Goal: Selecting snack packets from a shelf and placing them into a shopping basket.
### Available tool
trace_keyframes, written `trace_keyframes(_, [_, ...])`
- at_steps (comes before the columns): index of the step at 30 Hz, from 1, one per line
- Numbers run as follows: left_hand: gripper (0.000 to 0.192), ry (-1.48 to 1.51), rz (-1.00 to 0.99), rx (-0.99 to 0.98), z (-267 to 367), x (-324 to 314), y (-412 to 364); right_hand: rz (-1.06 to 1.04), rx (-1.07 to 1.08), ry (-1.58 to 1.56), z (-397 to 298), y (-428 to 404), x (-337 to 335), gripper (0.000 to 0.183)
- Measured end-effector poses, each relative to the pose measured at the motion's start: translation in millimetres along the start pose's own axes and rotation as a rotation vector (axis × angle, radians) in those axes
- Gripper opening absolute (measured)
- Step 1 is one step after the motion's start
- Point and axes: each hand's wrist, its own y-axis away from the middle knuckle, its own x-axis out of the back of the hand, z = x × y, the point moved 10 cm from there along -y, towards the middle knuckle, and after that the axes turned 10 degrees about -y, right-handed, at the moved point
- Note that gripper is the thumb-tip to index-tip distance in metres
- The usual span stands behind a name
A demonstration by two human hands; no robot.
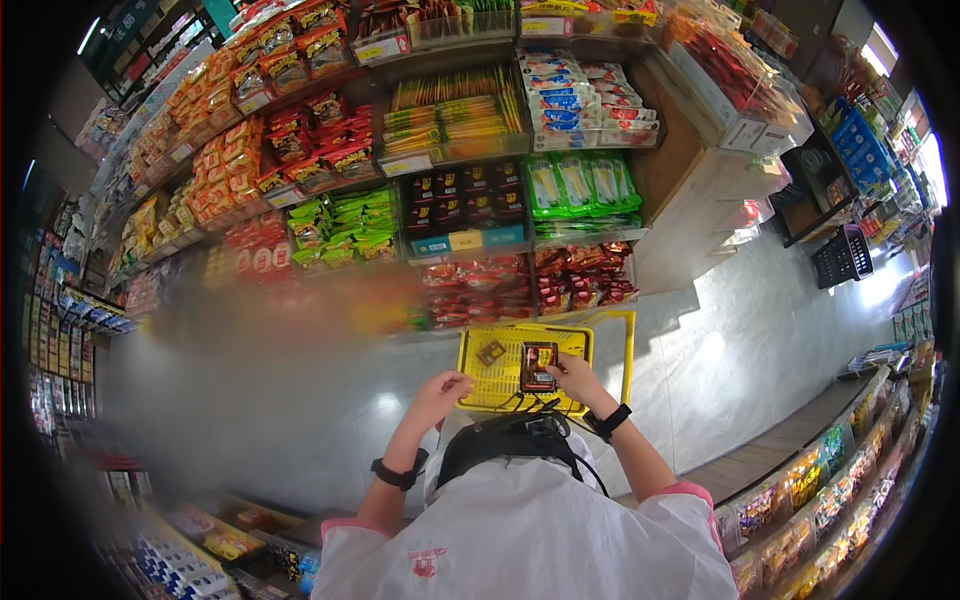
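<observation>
My right hand (pixel 576 381) holds a dark, flat snack pack (pixel 538 366) by its right edge, above a yellow plastic shopping basket (pixel 466 384). The pack has a red and yellow print. Inside the basket lies a small brown packet (pixel 492 352), tilted, towards the left. My left hand (pixel 441 394) is at the basket's left rim with loosely bent fingers and nothing visible in it. Whether it touches the rim is unclear. The basket's yellow handle (pixel 628 352) reaches out to the right side.
Ahead stands a tiered snack shelf with dark packs (pixel 465 196), green packs (pixel 585 184) and red packets (pixel 585 277). Grey floor (pixel 720 360) extends to the right, with a black basket (pixel 844 256) farther off. Low snack shelves (pixel 806 480) line the right rear. A blur hides part of the left.
</observation>
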Motion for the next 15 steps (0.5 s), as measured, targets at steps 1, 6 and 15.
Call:
trace_keyframes(1, [0.019,0.001,-0.002,0.003,-1,0,1,-0.001,-0.003,-0.001,8,2,-1,0.022])
trace_keyframes(6, [0.024,0.118,0.032,-0.027,-12,6,7,-0.015,-0.027,-0.013,24,5,-8,0.023])
trace_keyframes(15, [0.024,0.175,0.000,0.023,-23,19,8,-0.205,-0.523,-0.381,117,8,-51,0.034])
